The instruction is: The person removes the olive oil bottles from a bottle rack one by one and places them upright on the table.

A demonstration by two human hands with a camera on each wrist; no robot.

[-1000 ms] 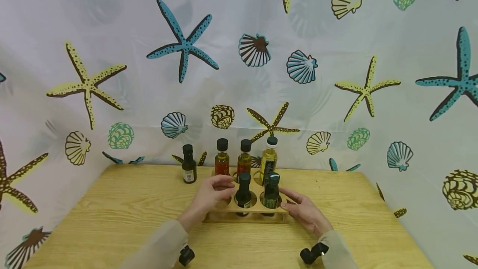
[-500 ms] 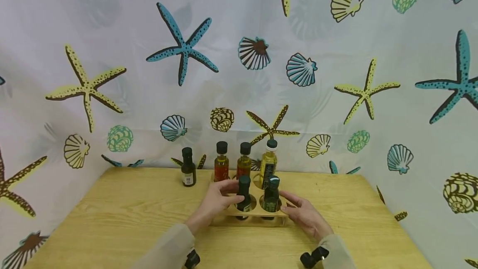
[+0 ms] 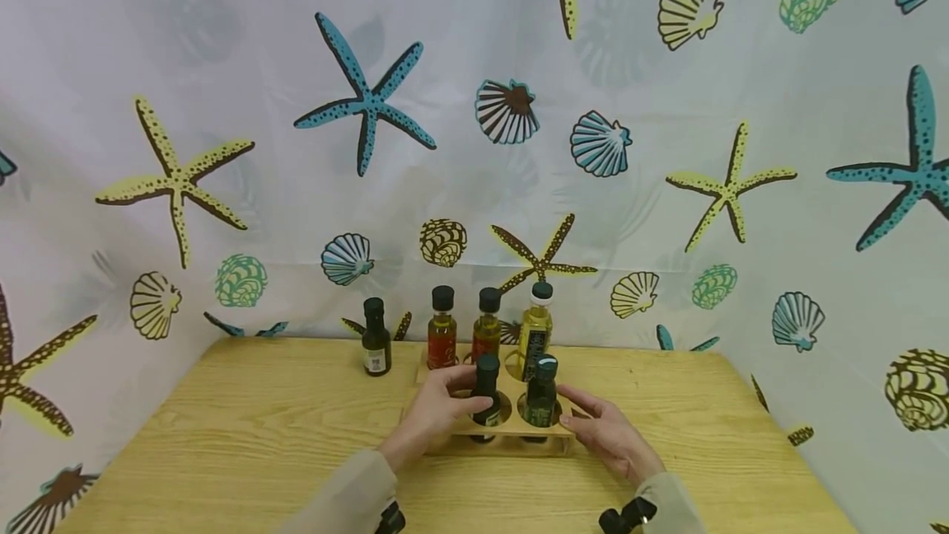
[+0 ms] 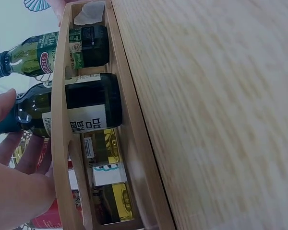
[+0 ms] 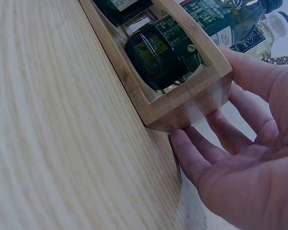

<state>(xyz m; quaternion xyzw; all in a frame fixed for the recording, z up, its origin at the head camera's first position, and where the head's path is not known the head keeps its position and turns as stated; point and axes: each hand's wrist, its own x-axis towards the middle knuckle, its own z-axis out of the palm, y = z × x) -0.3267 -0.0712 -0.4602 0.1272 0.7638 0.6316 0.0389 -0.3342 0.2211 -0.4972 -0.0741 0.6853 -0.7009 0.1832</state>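
- Presently, a lone bottle [image 3: 376, 344] is standing upright on the counter [image 3: 259, 402], far and left, just outside the rack; over the last second it is keeping its place.
- Next, the left hand [image 3: 432, 406] is showing the main change: a second ago it was hovering over the near-left part of the rack, and now it is reaching further right, closing about the dark bottle [image 3: 487, 381]. The work seems to be passing from reaching to taking hold.
- That hand is staying partly curled, the thumb lying on the near side of the bottle's upper part and the fingers bending behind it; how firmly they are squeezing, I cannot tell.
- The dark bottle is standing in the near row's middle hole of the wooden rack [image 3: 519, 433], not yet lifted, its base resting low in the frame.
- Behind it, two red-labelled bottles [image 3: 442, 340] and a yellow oil bottle [image 3: 537, 328] are filling the far row, unmoved.
- To the right, a green bottle [image 3: 542, 398] is sitting in the near row's right hole.
- Furthest right, the right hand [image 3: 611, 435] is staying half open, thumb and fingertips touching the rack's right end, apparently steadying it.
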